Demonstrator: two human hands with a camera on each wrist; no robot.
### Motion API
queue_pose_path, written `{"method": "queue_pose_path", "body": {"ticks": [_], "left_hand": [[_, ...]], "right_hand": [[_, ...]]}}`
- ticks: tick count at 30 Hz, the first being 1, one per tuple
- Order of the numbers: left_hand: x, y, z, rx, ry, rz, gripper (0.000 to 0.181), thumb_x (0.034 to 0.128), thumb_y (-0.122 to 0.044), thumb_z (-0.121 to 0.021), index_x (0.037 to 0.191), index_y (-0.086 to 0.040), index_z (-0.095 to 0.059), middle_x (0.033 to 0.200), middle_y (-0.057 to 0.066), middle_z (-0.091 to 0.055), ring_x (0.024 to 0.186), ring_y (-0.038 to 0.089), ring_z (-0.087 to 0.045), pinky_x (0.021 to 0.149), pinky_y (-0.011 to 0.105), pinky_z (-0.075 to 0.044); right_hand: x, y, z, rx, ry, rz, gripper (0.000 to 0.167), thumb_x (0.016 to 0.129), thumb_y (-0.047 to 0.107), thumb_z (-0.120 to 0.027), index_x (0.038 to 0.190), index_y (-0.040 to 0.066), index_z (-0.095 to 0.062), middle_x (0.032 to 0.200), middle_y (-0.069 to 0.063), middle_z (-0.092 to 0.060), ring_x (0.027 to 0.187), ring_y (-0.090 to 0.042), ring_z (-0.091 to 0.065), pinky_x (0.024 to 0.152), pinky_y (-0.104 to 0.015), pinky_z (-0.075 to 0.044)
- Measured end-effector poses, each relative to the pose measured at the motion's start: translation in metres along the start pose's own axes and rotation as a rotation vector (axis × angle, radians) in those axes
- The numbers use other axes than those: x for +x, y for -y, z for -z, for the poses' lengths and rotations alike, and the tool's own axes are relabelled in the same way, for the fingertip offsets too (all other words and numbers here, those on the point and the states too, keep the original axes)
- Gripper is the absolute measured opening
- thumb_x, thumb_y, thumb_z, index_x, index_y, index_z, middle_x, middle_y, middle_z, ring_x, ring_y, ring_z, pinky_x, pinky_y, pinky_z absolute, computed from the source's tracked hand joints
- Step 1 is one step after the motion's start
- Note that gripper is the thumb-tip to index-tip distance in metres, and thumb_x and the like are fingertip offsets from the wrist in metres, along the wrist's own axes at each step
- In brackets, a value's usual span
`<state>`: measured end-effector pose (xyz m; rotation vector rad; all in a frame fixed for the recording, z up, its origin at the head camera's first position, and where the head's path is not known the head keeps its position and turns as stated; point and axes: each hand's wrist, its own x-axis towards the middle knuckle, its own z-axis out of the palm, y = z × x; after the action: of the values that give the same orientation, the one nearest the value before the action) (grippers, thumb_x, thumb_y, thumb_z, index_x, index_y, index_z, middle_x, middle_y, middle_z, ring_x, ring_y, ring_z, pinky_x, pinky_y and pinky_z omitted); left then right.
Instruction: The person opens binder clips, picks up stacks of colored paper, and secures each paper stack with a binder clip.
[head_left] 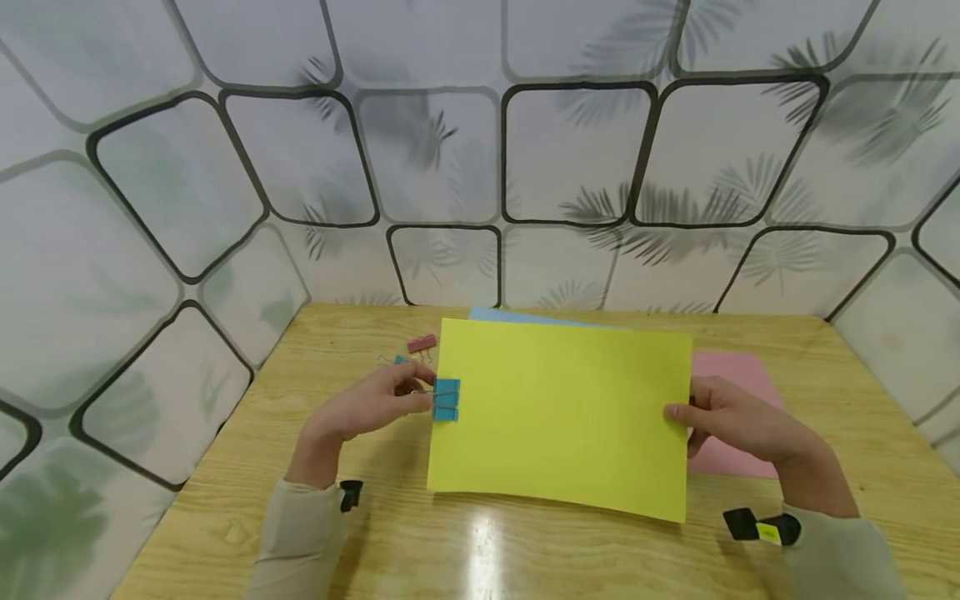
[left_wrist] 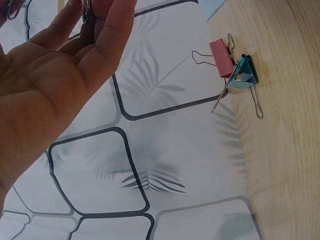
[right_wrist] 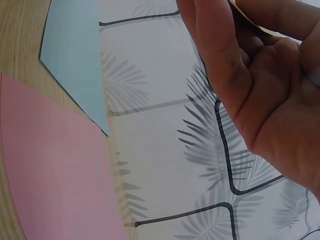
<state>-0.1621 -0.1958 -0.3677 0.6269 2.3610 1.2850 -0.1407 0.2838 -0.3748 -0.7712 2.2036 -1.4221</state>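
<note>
A yellow sheet of paper [head_left: 562, 417] is held up over the wooden table, its face toward the head camera. On its left edge sits a blue binder clip [head_left: 446, 400]. My left hand [head_left: 367, 408] pinches that clip by its wire handles, thumb in front. Part of a wire handle [left_wrist: 86, 11] shows at the fingertips in the left wrist view. With thumb on the front and fingers behind, my right hand [head_left: 738, 421] grips the sheet's right edge. In the right wrist view only a sliver of the yellow sheet shows past the fingers.
Behind my left hand, a pink binder clip [left_wrist: 221, 58] and another blue binder clip [left_wrist: 244, 74] lie close together on the table. A light blue sheet [right_wrist: 72, 55] lies partly hidden behind the yellow one, and a pink sheet [head_left: 738, 375] lies at the right. Patterned fabric [head_left: 577, 158] surrounds the table.
</note>
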Motion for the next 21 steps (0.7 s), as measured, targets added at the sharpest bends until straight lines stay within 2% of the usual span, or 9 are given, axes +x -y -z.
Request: {"method": "queue_pose_path", "body": {"ticks": [3,7,9,12,16,19,21], "left_hand": [[0.0004,0.0007,-0.0004,0.012,0.020,-0.001,0.034,0.1017,-0.020,-0.054,0.130,-0.001,-0.053,0.119,0.014,-0.059,0.104,0.024,-0.056,0.093,0.041,-0.046],[0.0005,0.0003,-0.0007,0.024,0.035,0.011,0.035,0.1017,-0.021,-0.053,0.130,-0.001,-0.052,0.121,0.015,-0.058,0.105,0.024,-0.056,0.092,0.041,-0.046],[0.0004,-0.0005,-0.0008,0.035,0.043,0.023,0.035,0.1016,-0.022,-0.053,0.131,-0.002,-0.052,0.123,0.015,-0.058,0.106,0.023,-0.055,0.092,0.041,-0.046],[0.0003,-0.0001,-0.0008,0.051,0.054,0.033,0.035,0.1014,-0.023,-0.052,0.130,-0.003,-0.052,0.123,0.014,-0.058,0.105,0.023,-0.055,0.091,0.041,-0.046],[0.0000,0.0012,-0.0017,0.068,0.069,0.034,0.034,0.1016,-0.023,-0.051,0.128,-0.002,-0.053,0.119,0.013,-0.059,0.102,0.022,-0.055,0.089,0.039,-0.047],[-0.0005,0.0018,-0.0032,0.083,0.088,0.039,0.031,0.1004,-0.023,-0.052,0.123,-0.001,-0.054,0.110,0.010,-0.060,0.096,0.021,-0.055,0.084,0.037,-0.047],[-0.0004,0.0016,-0.0041,0.087,0.106,0.045,0.029,0.0991,-0.022,-0.054,0.119,-0.001,-0.055,0.102,0.008,-0.059,0.090,0.020,-0.054,0.079,0.035,-0.046]], "right_hand": [[-0.0002,-0.0009,-0.0008,-0.027,-0.008,0.001,0.024,0.104,0.005,-0.048,0.119,-0.013,-0.054,0.096,-0.007,-0.072,0.074,-0.021,-0.069,0.063,-0.039,-0.059],[-0.0006,-0.0005,-0.0023,-0.053,-0.033,-0.009,0.016,0.104,0.006,-0.050,0.103,-0.010,-0.056,0.089,-0.010,-0.066,0.071,-0.022,-0.067,0.063,-0.039,-0.059],[-0.0014,0.0005,-0.0027,-0.069,-0.041,-0.018,0.017,0.103,0.007,-0.051,0.093,-0.006,-0.054,0.084,-0.011,-0.062,0.069,-0.022,-0.067,0.063,-0.039,-0.059],[-0.0014,0.0016,-0.0024,-0.072,-0.031,-0.031,0.019,0.103,0.008,-0.052,0.089,-0.005,-0.052,0.084,-0.012,-0.062,0.070,-0.022,-0.067,0.064,-0.039,-0.059],[0.0000,0.0010,-0.0010,-0.044,0.023,-0.030,0.020,0.104,0.007,-0.050,0.109,-0.012,-0.058,0.093,-0.014,-0.070,0.075,-0.021,-0.069,0.064,-0.039,-0.059],[0.0004,0.0002,-0.0013,-0.044,0.045,-0.037,0.022,0.103,0.006,-0.051,0.115,-0.011,-0.058,0.094,-0.014,-0.071,0.077,-0.021,-0.070,0.065,-0.039,-0.059],[0.0000,0.0000,-0.0022,-0.061,0.043,-0.049,0.018,0.103,0.008,-0.053,0.106,-0.009,-0.058,0.089,-0.014,-0.067,0.074,-0.021,-0.069,0.065,-0.038,-0.059]]}}
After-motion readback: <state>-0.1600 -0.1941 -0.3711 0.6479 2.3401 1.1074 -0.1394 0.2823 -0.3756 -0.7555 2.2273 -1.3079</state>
